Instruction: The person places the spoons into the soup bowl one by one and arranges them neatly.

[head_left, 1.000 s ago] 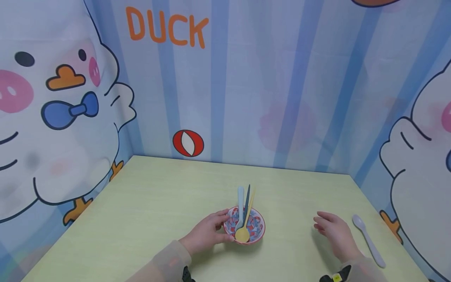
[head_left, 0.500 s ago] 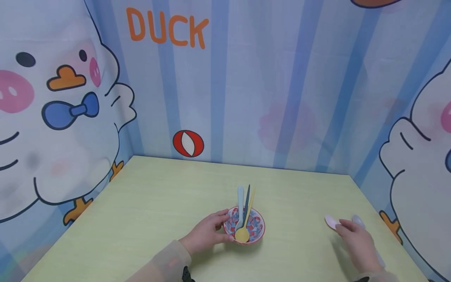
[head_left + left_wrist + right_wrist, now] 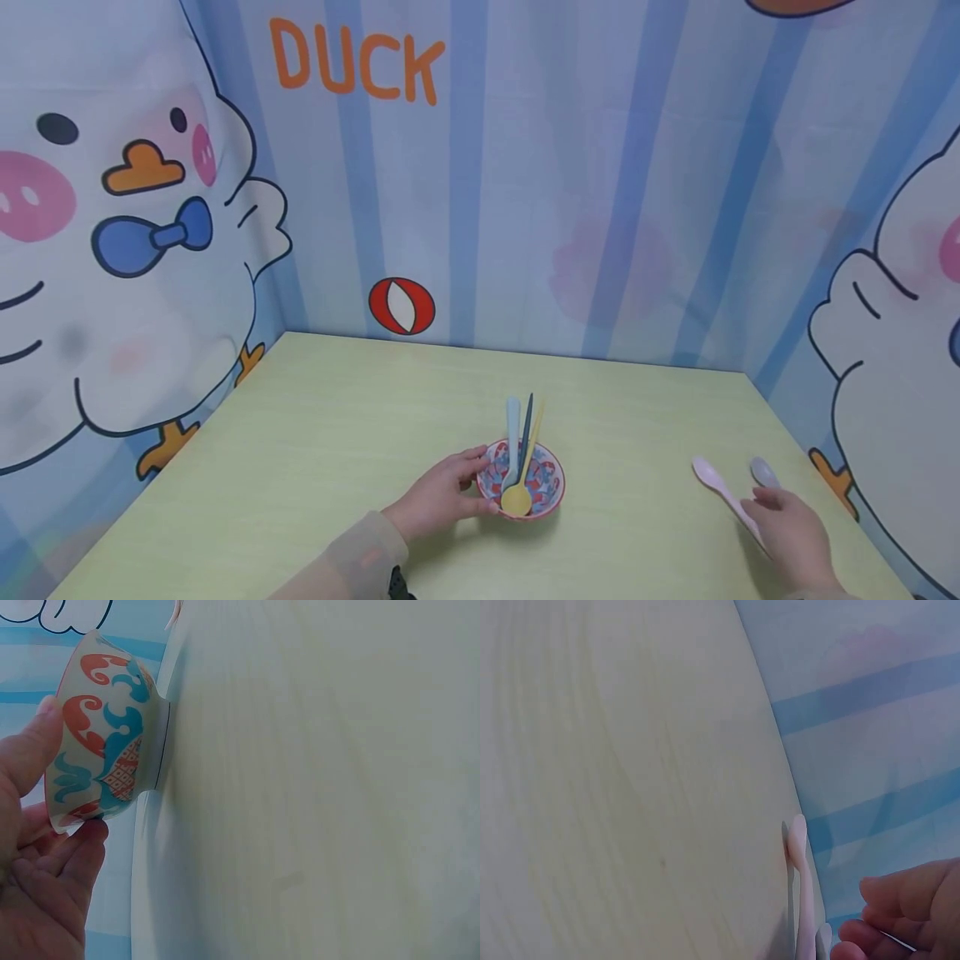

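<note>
Thumb and fingers of my left hand (image 3: 442, 496) grip the left side of a small patterned bowl (image 3: 551, 483) with a red rim. In the left wrist view its outside (image 3: 105, 735) shows red and teal swirls. A yellow spoon (image 3: 516, 500), a light blue spoon (image 3: 513, 429) and a dark blue slim-handled utensil (image 3: 527, 425) lean in it. At the right, my right hand (image 3: 795, 537) hovers by a pink spoon (image 3: 723, 487) and a lavender spoon (image 3: 765, 472), whose handle it hides. In the right wrist view its loosely bent fingers (image 3: 892, 889) stand apart from the pink spoon.
The pale yellow-green table (image 3: 360, 400) stretches to a blue striped cloth backdrop (image 3: 510, 208) with duck drawings. The backdrop also closes in the left and right sides.
My right hand has moved right and toward me, uncovering the pink spoon, and now covers the lavender spoon's handle. The left hand and bowl have stayed in place.
</note>
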Motion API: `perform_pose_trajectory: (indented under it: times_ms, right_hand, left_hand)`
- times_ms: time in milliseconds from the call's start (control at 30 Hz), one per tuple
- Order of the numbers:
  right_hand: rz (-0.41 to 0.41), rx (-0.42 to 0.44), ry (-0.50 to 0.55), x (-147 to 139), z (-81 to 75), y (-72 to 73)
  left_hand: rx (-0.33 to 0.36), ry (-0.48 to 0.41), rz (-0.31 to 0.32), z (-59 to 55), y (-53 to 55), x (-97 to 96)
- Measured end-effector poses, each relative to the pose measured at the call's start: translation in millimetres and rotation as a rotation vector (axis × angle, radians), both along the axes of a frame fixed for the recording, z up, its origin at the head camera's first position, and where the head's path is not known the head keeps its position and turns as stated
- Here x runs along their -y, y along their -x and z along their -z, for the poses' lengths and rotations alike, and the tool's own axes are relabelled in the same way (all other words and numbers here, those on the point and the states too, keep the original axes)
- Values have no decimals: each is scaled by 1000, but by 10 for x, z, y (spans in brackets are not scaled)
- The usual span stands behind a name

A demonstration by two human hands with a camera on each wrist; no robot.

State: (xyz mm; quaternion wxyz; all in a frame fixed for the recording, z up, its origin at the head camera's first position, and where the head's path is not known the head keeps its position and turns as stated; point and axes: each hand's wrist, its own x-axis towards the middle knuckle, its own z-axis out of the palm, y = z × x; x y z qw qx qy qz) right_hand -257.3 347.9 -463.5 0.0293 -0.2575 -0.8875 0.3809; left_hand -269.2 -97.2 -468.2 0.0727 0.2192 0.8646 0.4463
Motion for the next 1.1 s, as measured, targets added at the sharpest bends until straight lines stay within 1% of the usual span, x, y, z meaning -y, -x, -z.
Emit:
perform_pose_trajectory:
  times_ms: [133, 300, 500, 700, 933, 1100]
  right_hand:
    - [33, 48, -32, 17, 9, -25]
    - [28, 84, -47, 19, 28, -47]
    - [24, 78, -71, -1, 87, -40]
    - [20, 88, -72, -12, 137, -36]
    - [0, 87, -107, -2, 142, -37]
    - [-28, 104, -114, -10, 135, -57]
  left_hand:
    - [4, 3, -6, -13, -7, -6]
    - [9, -5, -4, -19, -6, -7]
    - [7, 3, -8, 5, 5, -6]
    - [30, -11, -16, 12, 11, -14]
    - [33, -19, -13, 17, 10, -14]
    - [38, -24, -11, 20, 12, -17]
